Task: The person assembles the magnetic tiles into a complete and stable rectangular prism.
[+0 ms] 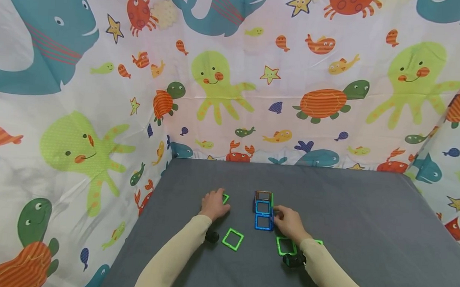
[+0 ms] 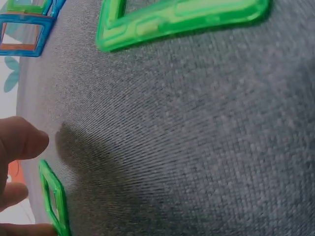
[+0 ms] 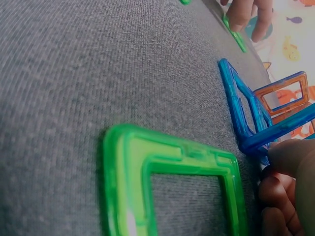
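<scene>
A small structure of square magnetic tiles stands on the grey cloth, with blue tiles [image 1: 263, 222] at its near end and an orange tile [image 3: 283, 93] farther back. My right hand [image 1: 290, 224] is at its right side, thumb and curled fingers [image 3: 275, 194] pinching the edge of a blue tile [image 3: 285, 129]. Over to the left, my left hand [image 1: 214, 205] reaches over a green square tile [image 1: 225, 198], partly covering it. In the left wrist view, a lower fingertip meets that green tile [image 2: 53, 196], while thumb and fingers are spread apart.
One loose green square tile [image 1: 232, 239] lies between my forearms. Another green tile [image 1: 286, 246] lies beside my right wrist, and a further green piece [image 1: 319, 242] shows partly behind that wrist. Patterned curtains [image 1: 223, 130] border the grey cloth [image 1: 358, 217] at the back and sides.
</scene>
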The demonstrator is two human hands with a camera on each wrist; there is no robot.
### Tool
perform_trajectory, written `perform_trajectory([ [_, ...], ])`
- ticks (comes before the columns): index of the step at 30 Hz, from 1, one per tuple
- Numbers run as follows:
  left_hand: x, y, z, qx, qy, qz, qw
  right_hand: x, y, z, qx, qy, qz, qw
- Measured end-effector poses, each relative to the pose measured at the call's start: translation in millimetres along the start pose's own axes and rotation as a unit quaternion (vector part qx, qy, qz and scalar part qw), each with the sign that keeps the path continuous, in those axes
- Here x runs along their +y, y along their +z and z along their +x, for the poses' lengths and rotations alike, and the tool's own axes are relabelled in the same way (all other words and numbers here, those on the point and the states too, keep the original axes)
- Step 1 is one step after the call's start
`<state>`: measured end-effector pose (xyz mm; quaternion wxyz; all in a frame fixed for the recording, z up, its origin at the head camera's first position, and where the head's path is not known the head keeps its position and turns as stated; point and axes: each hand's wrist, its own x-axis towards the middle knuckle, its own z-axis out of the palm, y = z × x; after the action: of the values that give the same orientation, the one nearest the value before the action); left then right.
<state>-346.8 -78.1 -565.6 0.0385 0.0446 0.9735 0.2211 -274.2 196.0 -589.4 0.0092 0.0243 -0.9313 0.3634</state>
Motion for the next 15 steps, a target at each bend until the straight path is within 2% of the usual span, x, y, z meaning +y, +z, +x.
perform_trajectory([
  [9, -1.8, 6.0, 6.5, 0.032, 0.0, 0.022, 0.9993, 0, 0, -0.8, -0.002, 0.006, 0.004, 1.0],
  [15, -1.1, 6.8, 10.1, 0.041, 0.001, 0.042, 0.9983, 0, 0, -0.8, 0.001, 0.003, 0.011, 0.9999],
])
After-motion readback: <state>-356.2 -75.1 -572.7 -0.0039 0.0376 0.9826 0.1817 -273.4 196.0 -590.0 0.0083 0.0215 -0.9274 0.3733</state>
